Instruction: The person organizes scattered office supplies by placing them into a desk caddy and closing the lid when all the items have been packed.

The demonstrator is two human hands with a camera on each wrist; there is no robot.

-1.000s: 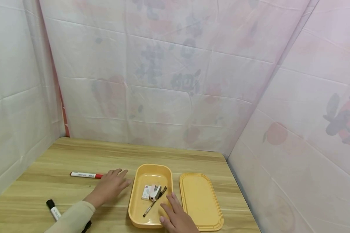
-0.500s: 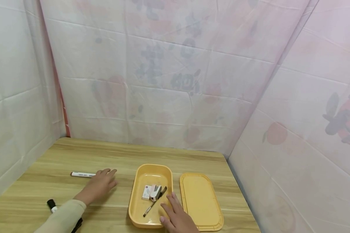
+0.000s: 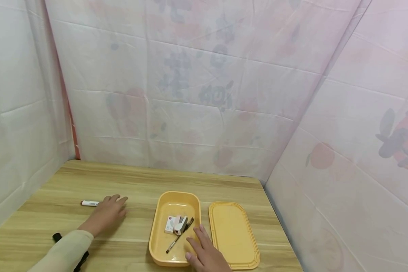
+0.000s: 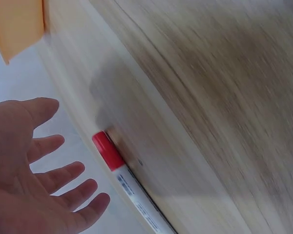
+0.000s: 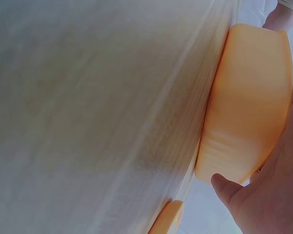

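My left hand [image 3: 105,215] is over the table's left side with fingers spread and relaxed, holding nothing. Below its fingers lies a white marker [image 3: 89,203], partly covered in the head view; its red cap [image 4: 107,151] shows in the left wrist view, apart from the fingertips. A yellow plastic box [image 3: 162,249] stands in the middle, without its cover. Inside are a small white carton [image 3: 169,224], a pink-and-white mini stapler [image 3: 180,225] and a pen [image 3: 173,244] with a black cap. At the box's near right rim is my right hand [image 3: 209,253], fingers loosely extended over the edge.
The yellow lid [image 3: 232,234] lies flat on the wooden table right of the box. A black-capped marker [image 3: 57,237] and another black item [image 3: 81,261] are partly hidden by my left sleeve. Patterned cloth walls [image 3: 190,124] enclose the table.
My left hand has moved left, away from the box, and now covers the red-capped part of the marker in the head view. The right hand has stayed at the box's rim.
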